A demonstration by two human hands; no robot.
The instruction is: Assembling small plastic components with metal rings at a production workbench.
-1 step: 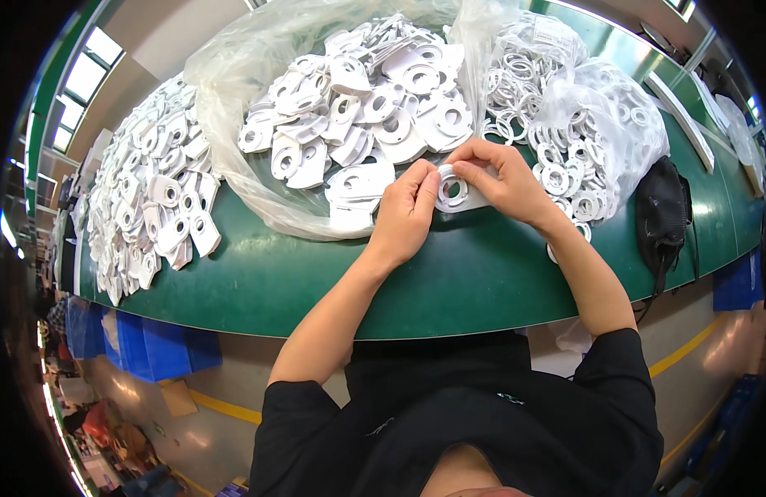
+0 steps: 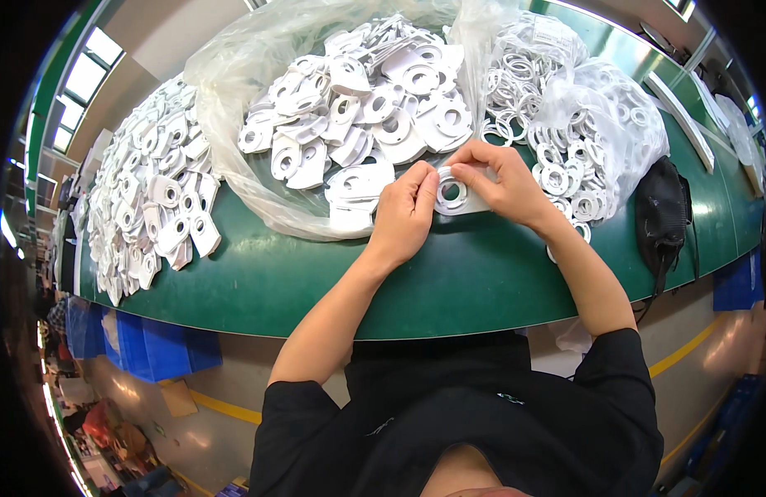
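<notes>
Both hands meet over a white plastic plate with a round ringed hole (image 2: 469, 202), held just above the green table or resting on it; I cannot tell which. My left hand (image 2: 403, 214) is closed on the plate's left edge, thumb and forefinger pressed together. From the right, my right hand (image 2: 507, 186) arches over the plate, its thumb and fingertips pinching the rim near the hole. Fingers hide part of the plate's far edge. Beyond my hands, a heap of similar white plates (image 2: 391, 124) lies in an open clear plastic bag (image 2: 258, 203).
On the left of the green table (image 2: 258, 282) spreads another pile of white plates (image 2: 142, 199). White rings (image 2: 557, 178) spill from clear bags at the right. Further right lie a black bag-like item (image 2: 660, 215) and a white strip (image 2: 681, 120). Blue bins (image 2: 159, 344) stand below the edge.
The plate with the ringed hole has shifted very slightly between my fingers. Both hands stay in nearly the same place.
</notes>
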